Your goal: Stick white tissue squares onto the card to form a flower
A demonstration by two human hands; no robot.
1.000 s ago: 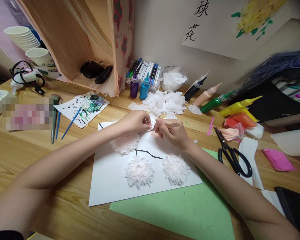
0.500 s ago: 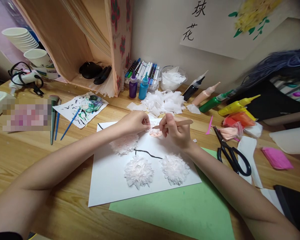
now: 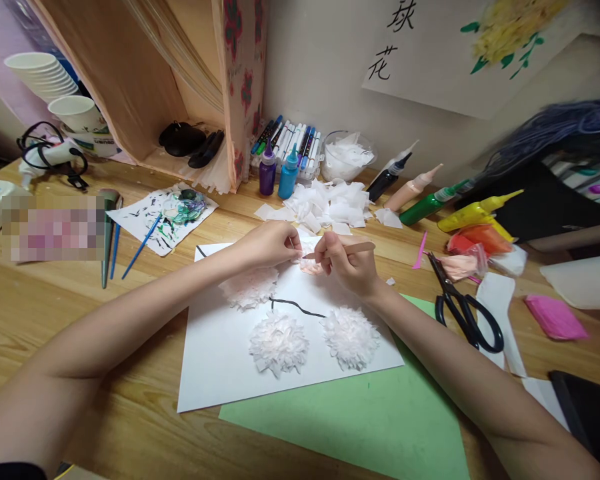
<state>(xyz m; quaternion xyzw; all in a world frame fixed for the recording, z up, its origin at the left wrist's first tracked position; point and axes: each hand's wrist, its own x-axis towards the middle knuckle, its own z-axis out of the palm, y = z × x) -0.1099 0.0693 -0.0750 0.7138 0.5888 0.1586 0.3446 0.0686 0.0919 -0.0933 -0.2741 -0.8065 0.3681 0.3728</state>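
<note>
What the left hand (image 3: 275, 244) pinches is too small to tell.

Along the left of the bench (image 3: 130, 427), we are seeing white paper cups (image 3: 43, 77) standing behind a white tool with a coiled black cord (image 3: 53, 155). Nearby, a dark green brush (image 3: 106, 260) is lying beside a blue brush (image 3: 115, 247), and another is resting partly on paint-smeared paper (image 3: 126, 217). Farther back, a purple bottle (image 3: 267, 176) and a blue bottle (image 3: 288, 177) are standing before some markers (image 3: 307, 147). On the right, we are noticing black-handled scissors (image 3: 450, 292) overlapping a white strip (image 3: 500, 293), with a bright pink packet (image 3: 555, 317) lying well apart from the bottles.
</note>
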